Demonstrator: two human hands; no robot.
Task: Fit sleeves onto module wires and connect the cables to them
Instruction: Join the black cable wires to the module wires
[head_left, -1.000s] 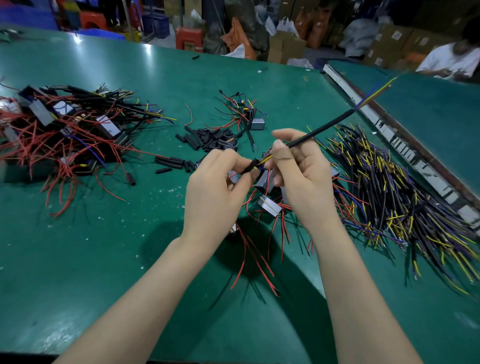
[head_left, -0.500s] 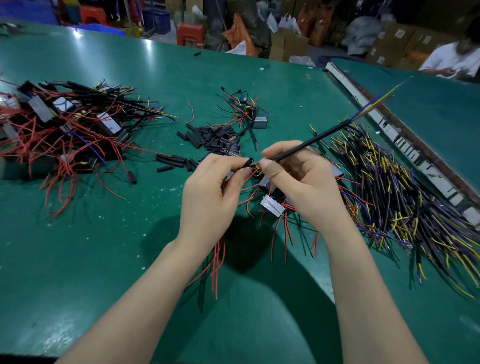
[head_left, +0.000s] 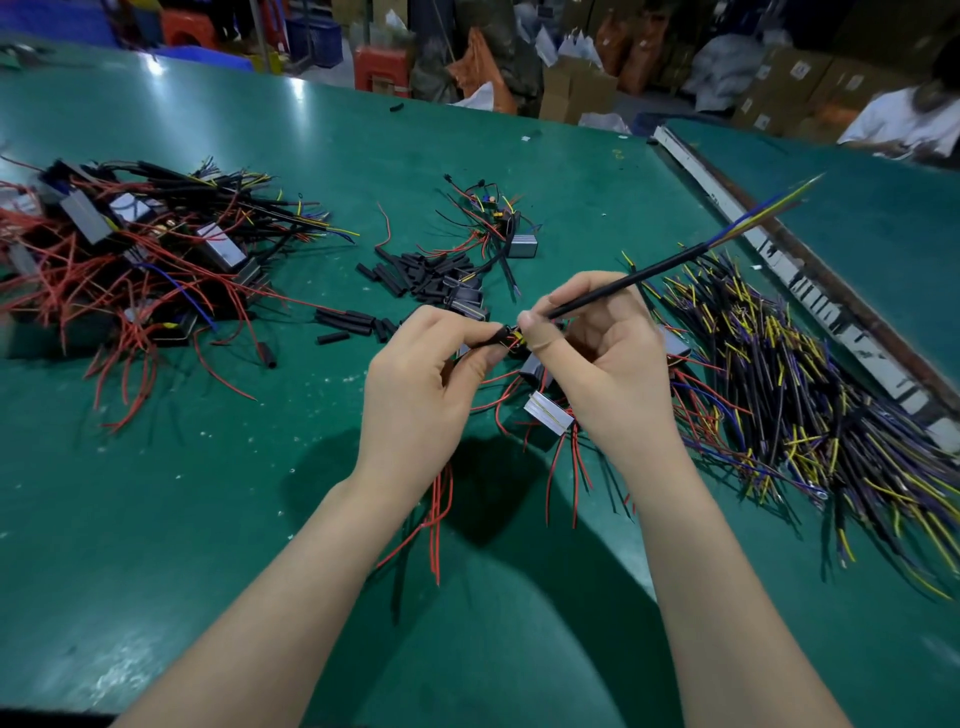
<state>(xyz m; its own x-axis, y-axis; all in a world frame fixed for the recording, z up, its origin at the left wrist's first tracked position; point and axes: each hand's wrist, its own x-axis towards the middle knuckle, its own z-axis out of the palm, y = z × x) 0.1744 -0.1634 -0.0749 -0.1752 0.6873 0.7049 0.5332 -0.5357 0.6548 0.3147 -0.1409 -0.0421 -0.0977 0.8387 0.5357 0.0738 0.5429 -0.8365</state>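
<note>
green table (head_left: 156, 519) | left: heap of modules with red wires (head_left: 130, 260) | centre: loose black sleeves (head_left: 421, 275), a grey module (head_left: 521, 245) just behind them | right: pile of black, yellow and purple cables (head_left: 805, 405)

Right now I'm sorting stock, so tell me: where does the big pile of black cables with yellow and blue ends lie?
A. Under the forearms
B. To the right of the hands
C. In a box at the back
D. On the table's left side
B: the cable pile spreads over the green table to the right of the right hand.
</note>
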